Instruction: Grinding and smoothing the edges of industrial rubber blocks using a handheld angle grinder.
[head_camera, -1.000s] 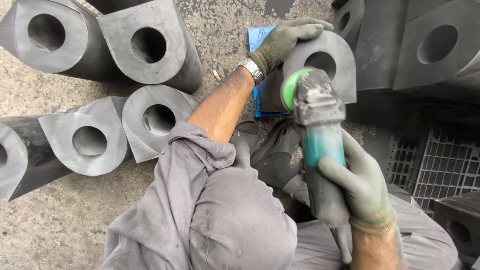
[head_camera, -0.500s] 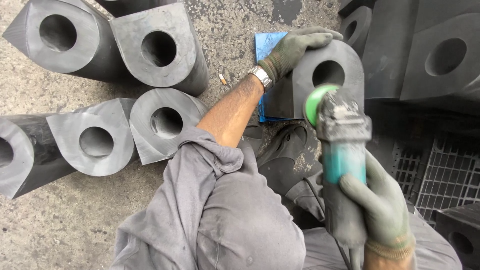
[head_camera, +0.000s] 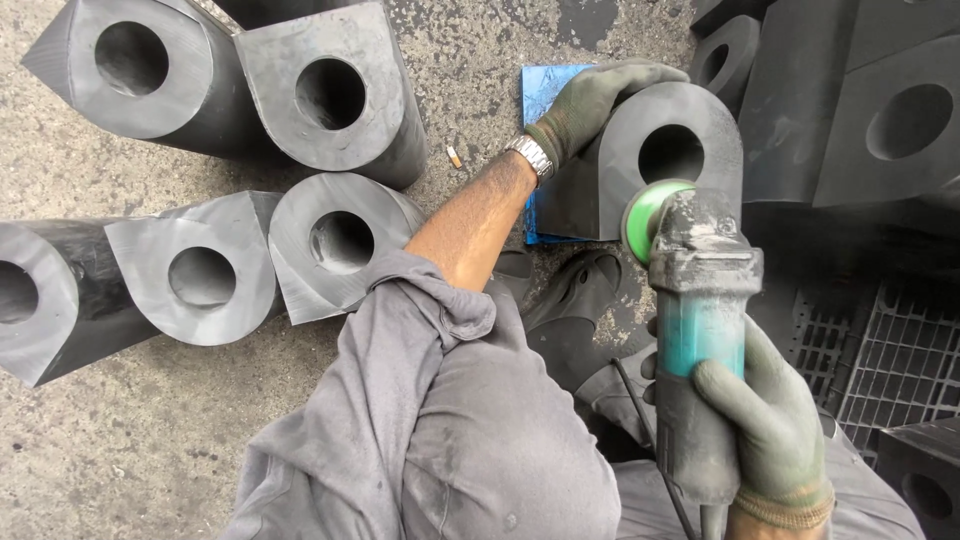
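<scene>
My left hand (head_camera: 590, 103), in a green glove with a metal wristwatch, grips the top left edge of a dark rubber block (head_camera: 640, 190) with a round hole through it. The block stands on a blue pad (head_camera: 542, 95) on the ground. My right hand (head_camera: 765, 425), also gloved, is closed around the body of a grey and teal angle grinder (head_camera: 700, 320). Its green disc (head_camera: 645, 215) sits at the block's lower front face, just below the hole.
Several similar dark rubber blocks (head_camera: 330, 95) with round holes lie on the concrete at the left and top. More black blocks (head_camera: 890, 110) stack at the top right. A black grating (head_camera: 890, 360) lies at the right. A cigarette butt (head_camera: 453, 157) rests on the concrete. My shoe (head_camera: 580, 290) is below the block.
The grinder has shifted right and slightly down across the block's face. My left hand keeps its hold on the block's top edge.
</scene>
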